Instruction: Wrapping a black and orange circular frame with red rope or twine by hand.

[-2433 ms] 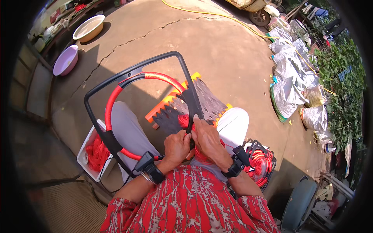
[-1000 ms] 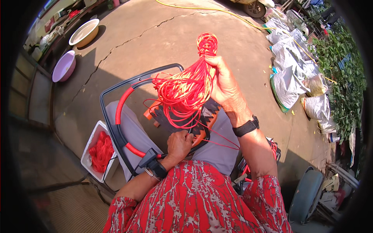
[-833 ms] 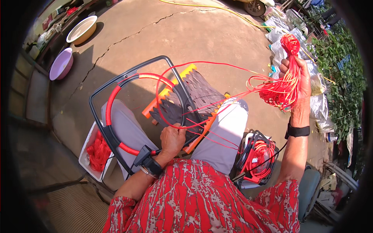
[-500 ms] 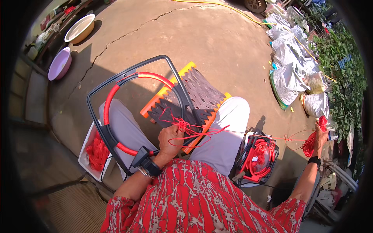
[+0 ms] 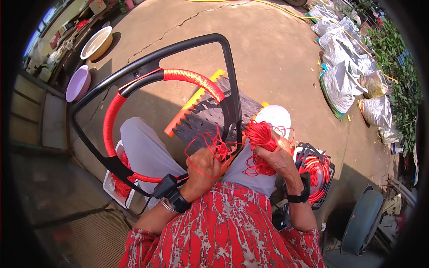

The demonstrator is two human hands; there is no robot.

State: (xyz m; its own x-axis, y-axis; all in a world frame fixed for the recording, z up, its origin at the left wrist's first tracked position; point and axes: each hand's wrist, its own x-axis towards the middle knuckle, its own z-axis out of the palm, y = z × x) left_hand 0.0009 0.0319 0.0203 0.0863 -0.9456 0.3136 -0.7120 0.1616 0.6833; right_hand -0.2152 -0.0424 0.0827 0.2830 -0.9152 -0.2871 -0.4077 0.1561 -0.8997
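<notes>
My left hand (image 5: 203,167) is closed on a loose tangle of thin red cord (image 5: 217,146) beside the lower right part of a black frame (image 5: 234,80). Inside that frame is a ring, wrapped in red cord (image 5: 193,78) along several stretches with bare black between them. The frame stands tilted over my left thigh, near my left wrist. My right hand (image 5: 279,156) holds a thick bundle of red cord (image 5: 260,134) above my right knee, with strands hanging below it. A thin strand runs between the bundle and the tangle. Whether my left fingers also touch the frame is hidden.
Between my knees lies a grey strip-woven panel (image 5: 192,127) with orange-yellow edge bars. A white box (image 5: 108,185) with red cord stands left, a black basket (image 5: 331,167) with red-wrapped pieces right. Basins (image 5: 78,84), white sacks (image 5: 342,91) and a yellow hose (image 5: 286,10) lie farther off.
My right hand has come in from the far right with the cord bundle, close to my left hand. The strand between them has gone slack. The frame appears larger and closer.
</notes>
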